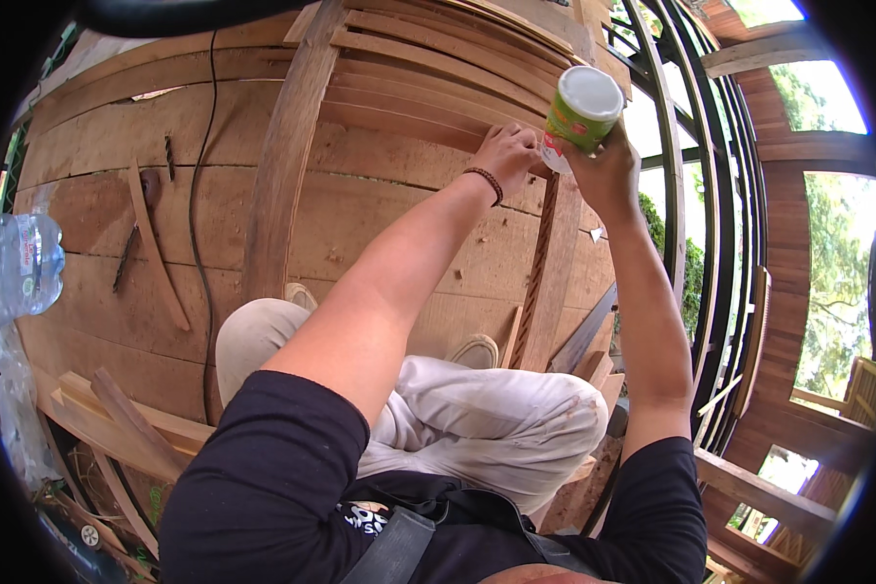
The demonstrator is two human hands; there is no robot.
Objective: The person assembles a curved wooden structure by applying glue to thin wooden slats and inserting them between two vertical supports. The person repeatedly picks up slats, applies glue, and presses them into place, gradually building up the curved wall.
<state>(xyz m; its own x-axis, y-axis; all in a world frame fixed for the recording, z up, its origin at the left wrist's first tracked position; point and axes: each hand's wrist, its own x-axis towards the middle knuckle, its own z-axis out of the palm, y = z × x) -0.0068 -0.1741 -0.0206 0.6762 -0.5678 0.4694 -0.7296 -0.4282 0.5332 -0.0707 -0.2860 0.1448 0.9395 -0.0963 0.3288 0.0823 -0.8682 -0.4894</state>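
Observation:
At the upper right of centre, my right hand (608, 170) is wrapped round a green can (579, 117) with a white end facing up and a red and pink label. The can leans over the end of a wooden beam (552, 263). Close against its lower part is my left hand (509, 156), with curled fingers at the wood. Whatever those fingertips grip is hidden. A brown beaded bracelet circles my left wrist. Along the beam runs a long spiral rod (538, 273), like an auger bit.
Stacked planks (438, 73) lie beyond my hands. A handsaw (584, 328) rests right of the beam. On the plank floor (360, 224) are a thin wood strip (156, 248), drill bits (125, 258) and a black cable (197, 195). Large water bottles (24, 263) stand far left; metal railings (711, 195) run right.

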